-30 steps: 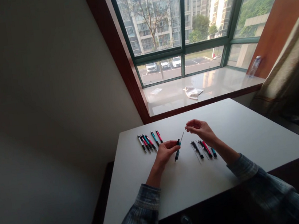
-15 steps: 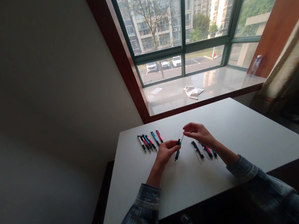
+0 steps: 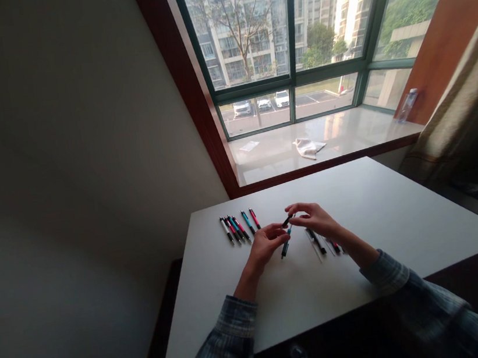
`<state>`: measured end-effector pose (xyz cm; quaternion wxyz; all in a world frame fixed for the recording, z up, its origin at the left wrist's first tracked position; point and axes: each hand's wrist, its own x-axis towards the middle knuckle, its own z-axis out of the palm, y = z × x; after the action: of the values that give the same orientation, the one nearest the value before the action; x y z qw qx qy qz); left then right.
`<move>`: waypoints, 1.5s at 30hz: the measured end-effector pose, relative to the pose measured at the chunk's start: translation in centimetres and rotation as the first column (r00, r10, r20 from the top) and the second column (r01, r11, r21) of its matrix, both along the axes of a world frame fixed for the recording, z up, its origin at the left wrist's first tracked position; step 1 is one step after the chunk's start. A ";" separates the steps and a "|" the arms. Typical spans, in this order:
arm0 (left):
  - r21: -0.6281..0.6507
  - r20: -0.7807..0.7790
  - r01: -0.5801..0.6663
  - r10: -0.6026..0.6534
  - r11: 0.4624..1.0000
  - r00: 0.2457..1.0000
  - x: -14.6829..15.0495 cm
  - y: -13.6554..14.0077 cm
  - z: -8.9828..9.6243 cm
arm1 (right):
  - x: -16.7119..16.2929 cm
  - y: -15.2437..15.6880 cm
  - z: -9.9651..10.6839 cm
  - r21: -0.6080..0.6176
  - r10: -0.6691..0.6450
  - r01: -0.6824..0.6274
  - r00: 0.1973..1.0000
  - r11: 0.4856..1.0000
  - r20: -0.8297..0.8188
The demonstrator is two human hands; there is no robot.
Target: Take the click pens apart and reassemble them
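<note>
My left hand [image 3: 267, 244] is closed around a teal and black pen barrel [image 3: 286, 247], which slants down toward me with its clip end low. Against its fingertips, my right hand [image 3: 313, 219] pinches a short black pen grip [image 3: 287, 220]. The grip lies just above the barrel's upper end; a thin light sliver, perhaps the refill, shows between the two. Under my right wrist lie pen parts: black barrels [image 3: 316, 241], thin clear refills [image 3: 313, 245] and a red and black piece [image 3: 335, 247], some partly hidden by the arm.
Several whole pens [image 3: 233, 229] in white, red and teal lie at the left of the white table [image 3: 307, 299]. Beyond the far edge is a window sill with a crumpled white cloth [image 3: 309, 148], a paper [image 3: 249, 146] and a clear bottle [image 3: 408, 105].
My right hand has moved slightly left and down, closer to my left hand. The black grip now sits tilted between the fingertips, where a thin refill showed before.
</note>
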<state>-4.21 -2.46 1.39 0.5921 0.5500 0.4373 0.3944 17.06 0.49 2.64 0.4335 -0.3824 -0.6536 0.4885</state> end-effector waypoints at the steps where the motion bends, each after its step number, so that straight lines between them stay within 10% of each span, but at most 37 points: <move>1: 0.009 -0.005 -0.023 0.023 1.000 1.000 0.0 0.1 -0.1 | 0.2 0.1 0.2 -0.021 -0.038 0.036 0.995 0.999 -0.089; 6: 0.267 -0.056 -0.274 0.299 0.924 0.953 0.0 0.4 -0.2 | 2.2 1.9 0.3 -0.095 -0.185 0.163 0.926 0.982 -0.328; 14: 0.677 -0.289 -0.255 0.568 0.690 0.771 -0.7 0.7 -0.2 | 3.3 3.5 -2.8 0.106 -0.158 0.153 0.987 0.982 0.041; 26: 0.768 -0.426 -0.115 0.637 0.630 0.642 -0.5 1.0 -1.2 | 2.7 3.1 -3.9 0.092 -0.089 0.092 0.995 0.991 -0.043; 45: 0.767 -0.479 -0.024 0.597 0.641 0.644 0.0 0.7 -1.0 | 2.0 2.7 -3.8 0.131 -0.021 0.022 1.000 0.991 -0.005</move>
<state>-4.19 -1.80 0.39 0.0394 0.7439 0.5379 0.3947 19.08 3.14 -1.20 0.4642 -0.3593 -0.6792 0.4406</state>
